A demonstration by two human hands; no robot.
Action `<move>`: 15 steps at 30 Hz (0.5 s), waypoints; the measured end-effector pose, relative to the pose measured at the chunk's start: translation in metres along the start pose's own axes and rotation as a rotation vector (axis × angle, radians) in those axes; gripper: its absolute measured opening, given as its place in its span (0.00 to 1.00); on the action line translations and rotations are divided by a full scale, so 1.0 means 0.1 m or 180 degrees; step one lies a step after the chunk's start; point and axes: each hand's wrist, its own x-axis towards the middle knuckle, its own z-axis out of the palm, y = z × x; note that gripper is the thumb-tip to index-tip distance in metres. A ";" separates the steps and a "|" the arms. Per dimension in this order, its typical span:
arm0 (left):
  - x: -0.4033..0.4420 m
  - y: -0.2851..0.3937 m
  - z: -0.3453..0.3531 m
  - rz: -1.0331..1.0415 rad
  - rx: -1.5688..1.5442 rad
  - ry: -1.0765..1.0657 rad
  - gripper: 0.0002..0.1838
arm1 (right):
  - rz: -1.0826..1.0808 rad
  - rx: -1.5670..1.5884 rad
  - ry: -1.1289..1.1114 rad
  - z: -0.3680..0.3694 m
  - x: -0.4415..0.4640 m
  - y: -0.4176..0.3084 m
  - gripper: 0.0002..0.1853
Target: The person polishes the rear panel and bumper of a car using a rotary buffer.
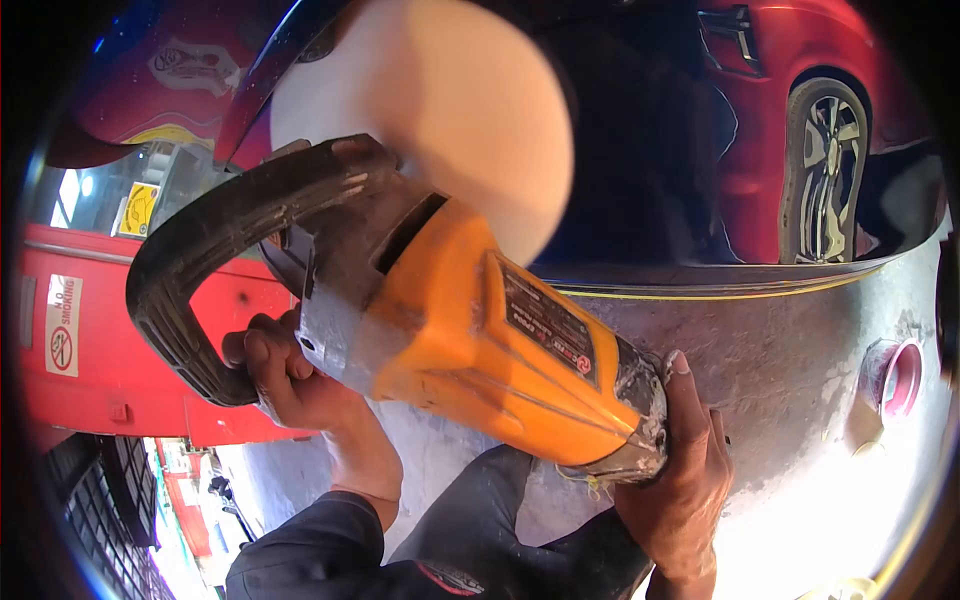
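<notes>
An orange electric polisher (500, 350) with a grey metal head lies diagonally across the middle of the head view. My left hand (300, 380) is closed around the lower end of its black loop handle (165, 270). At the tool's rear end, my right hand (680, 480) grips the dark, worn casing, thumb on top. The round cream-coloured pad (430, 110) faces the glossy dark car panel (640, 150), overlapping it in view. The tool's body hides part of the pad's lower edge; whether the pad touches the panel, I cannot tell.
A red car with a wheel (825, 170) shows in the dark panel, seemingly as a reflection. Left stands a red cabinet (220, 310) bearing a no-smoking sign (63, 325). A pinkish-red ring (903, 380) is at right, above the grey floor (780, 350). Black grating (105, 500) is lower left.
</notes>
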 end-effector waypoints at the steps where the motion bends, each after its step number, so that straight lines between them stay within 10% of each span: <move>1: -0.02 0.03 0.03 -0.0008 0.0037 -0.0034 0.12 | 0.0062 -0.0098 -0.0133 -0.07 -0.04 0.02 0.50; 15: -0.33 0.25 0.48 0.0023 -0.0440 -0.0613 0.12 | 0.0459 -0.0006 0.0083 -0.38 -0.38 0.35 0.55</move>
